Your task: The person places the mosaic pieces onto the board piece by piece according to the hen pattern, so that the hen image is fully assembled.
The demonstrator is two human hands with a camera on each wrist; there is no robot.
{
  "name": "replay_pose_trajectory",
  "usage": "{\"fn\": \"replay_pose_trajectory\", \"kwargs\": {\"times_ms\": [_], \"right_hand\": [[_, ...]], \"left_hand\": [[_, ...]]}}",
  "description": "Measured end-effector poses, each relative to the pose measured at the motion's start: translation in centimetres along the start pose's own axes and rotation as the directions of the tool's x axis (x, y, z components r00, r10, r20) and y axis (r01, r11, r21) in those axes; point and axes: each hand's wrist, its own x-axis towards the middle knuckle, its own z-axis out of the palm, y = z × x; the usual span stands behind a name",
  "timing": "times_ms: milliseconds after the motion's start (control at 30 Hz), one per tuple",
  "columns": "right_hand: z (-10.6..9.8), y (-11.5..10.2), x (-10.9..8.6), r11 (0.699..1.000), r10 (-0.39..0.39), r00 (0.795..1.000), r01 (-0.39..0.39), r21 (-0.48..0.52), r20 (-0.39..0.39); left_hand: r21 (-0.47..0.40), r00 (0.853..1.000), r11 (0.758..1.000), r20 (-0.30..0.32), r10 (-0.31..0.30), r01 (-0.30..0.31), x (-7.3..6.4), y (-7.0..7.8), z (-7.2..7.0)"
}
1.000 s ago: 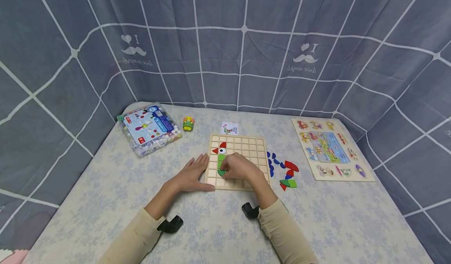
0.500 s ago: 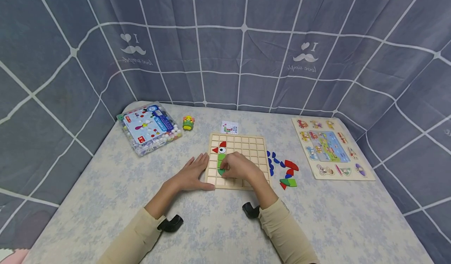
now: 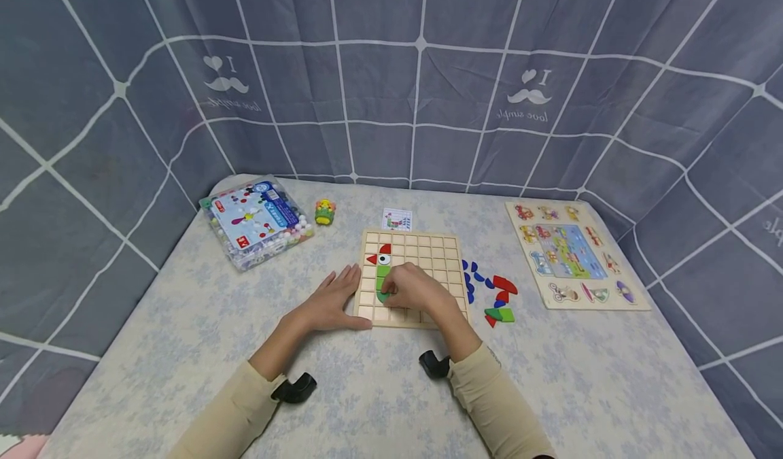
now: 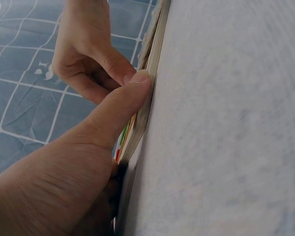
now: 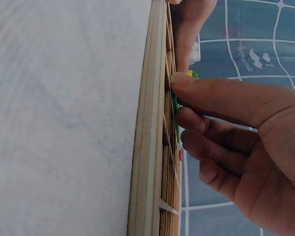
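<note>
A wooden grid board [image 3: 442, 253] lies mid-table. In one of its left columns sit a red rounded piece [image 3: 385, 249], an eye tile [image 3: 384, 260] and light green square tiles [image 3: 383, 271], with a red triangle [image 3: 372, 260] beside the eye. Below them is a dark green rounded tile [image 3: 382, 296], which my right hand [image 3: 417, 289] pinches at its cell with thumb and index finger; the fingers hide part of it. My left hand [image 3: 333, 304] lies with straight fingers along the board's left edge, its thumb [image 4: 128, 96] at the front corner.
Loose blue pieces [image 3: 470, 286] and red pieces [image 3: 504, 284] lie right of the board, with a green square [image 3: 507, 315]. Behind it is a pattern card [image 3: 397, 219]. A bead box [image 3: 257, 221], a small toy figure [image 3: 325, 212] and a picture puzzle [image 3: 575, 255] stand farther out.
The head view has shifted slightly. Both hands and the tiles keep nearly the same places, my right fingers staying at the dark green tile.
</note>
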Motion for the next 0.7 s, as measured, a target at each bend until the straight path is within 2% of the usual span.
{"fn": "replay_pose_trajectory", "kwargs": {"times_ms": [533, 700], "right_hand": [[-0.27, -0.06, -0.01, 1.0, -0.001, 1.0, 0.001, 0.01, 0.007], [-0.21, 0.29, -0.25, 0.999, -0.006, 1.0, 0.006, 0.046, -0.009]], "left_hand": [[-0.014, 1.0, 1.0, -0.01, 0.004, -0.004, 0.08, -0.08, -0.1], [-0.012, 1.0, 1.0, -0.006, 0.0, -0.001, 0.06, -0.12, -0.1]]}}
